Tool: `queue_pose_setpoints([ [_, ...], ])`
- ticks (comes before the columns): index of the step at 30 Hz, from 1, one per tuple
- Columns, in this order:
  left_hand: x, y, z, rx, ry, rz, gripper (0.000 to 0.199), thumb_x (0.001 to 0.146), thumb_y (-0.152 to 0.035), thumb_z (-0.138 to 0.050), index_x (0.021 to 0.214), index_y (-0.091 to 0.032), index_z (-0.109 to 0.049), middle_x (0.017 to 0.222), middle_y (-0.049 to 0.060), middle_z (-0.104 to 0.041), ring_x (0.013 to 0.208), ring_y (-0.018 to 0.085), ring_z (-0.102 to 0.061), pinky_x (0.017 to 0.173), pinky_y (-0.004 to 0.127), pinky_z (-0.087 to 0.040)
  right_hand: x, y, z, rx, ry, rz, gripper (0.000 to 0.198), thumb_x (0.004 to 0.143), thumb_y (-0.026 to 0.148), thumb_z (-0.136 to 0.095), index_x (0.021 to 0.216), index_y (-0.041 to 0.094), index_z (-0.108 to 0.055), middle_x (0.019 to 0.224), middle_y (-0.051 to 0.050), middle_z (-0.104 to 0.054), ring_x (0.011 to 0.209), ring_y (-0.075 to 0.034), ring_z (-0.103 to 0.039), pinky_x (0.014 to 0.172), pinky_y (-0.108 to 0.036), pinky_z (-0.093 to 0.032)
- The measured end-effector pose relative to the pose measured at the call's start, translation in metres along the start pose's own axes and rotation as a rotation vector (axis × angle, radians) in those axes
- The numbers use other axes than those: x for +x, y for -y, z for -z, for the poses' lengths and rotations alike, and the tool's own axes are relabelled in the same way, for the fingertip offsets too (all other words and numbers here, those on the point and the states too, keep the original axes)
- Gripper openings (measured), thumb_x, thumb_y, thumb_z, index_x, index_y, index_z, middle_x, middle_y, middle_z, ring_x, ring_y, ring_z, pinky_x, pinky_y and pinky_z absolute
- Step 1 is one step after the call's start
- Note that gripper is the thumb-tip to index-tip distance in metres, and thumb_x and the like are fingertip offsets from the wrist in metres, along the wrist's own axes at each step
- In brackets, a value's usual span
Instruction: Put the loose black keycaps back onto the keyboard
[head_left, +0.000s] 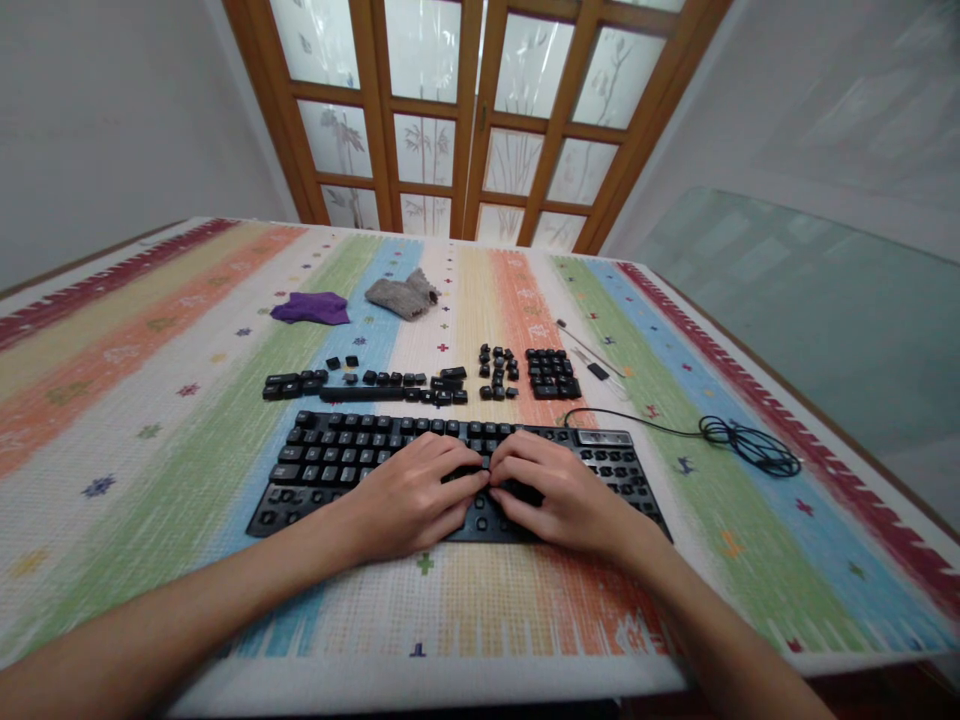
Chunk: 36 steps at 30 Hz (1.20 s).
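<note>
A black keyboard lies across the table in front of me, with keycaps on its upper left part and bare key switches along the bottom rows and on the number pad at right. My left hand rests over its middle, fingers bent and close together. From the right, my right hand curls its fingers inward. The fingertips of both hands meet at one spot on the keyboard; whatever they pinch there is hidden. Just behind the keyboard lie loose keycaps, including a long space bar.
More keycaps sit in groups, one a number-pad block. A thin tool and a small black-ended item lie right of them. The coiled cable is at right. Farther back are a purple cloth and a grey cloth.
</note>
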<state>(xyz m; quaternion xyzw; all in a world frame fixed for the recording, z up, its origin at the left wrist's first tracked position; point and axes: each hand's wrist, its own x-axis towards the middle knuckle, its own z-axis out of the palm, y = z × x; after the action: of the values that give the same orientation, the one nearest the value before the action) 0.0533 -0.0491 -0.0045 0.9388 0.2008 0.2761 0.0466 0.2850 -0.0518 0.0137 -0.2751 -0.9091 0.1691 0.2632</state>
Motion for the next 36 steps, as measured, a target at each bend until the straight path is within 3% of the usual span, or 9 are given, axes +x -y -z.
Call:
queue_pose_setpoints([
  [36,-0.0003,0.0003,-0.0005,0.009,0.022,0.015,0.024,0.097,-0.014,-0.049,0.116,-0.012,-0.064,0.112,0.012,-0.066,0.103,0.025,-0.057,0.09,0.042,-0.05,-0.0009,0.0041,0.0028,-0.147,0.0,0.051,0.015,0.096,0.014,-0.05,0.093,0.014,-0.065,0.094,-0.01,-0.067,0.085,-0.02,-0.063,0.076,-0.034,-0.053],
])
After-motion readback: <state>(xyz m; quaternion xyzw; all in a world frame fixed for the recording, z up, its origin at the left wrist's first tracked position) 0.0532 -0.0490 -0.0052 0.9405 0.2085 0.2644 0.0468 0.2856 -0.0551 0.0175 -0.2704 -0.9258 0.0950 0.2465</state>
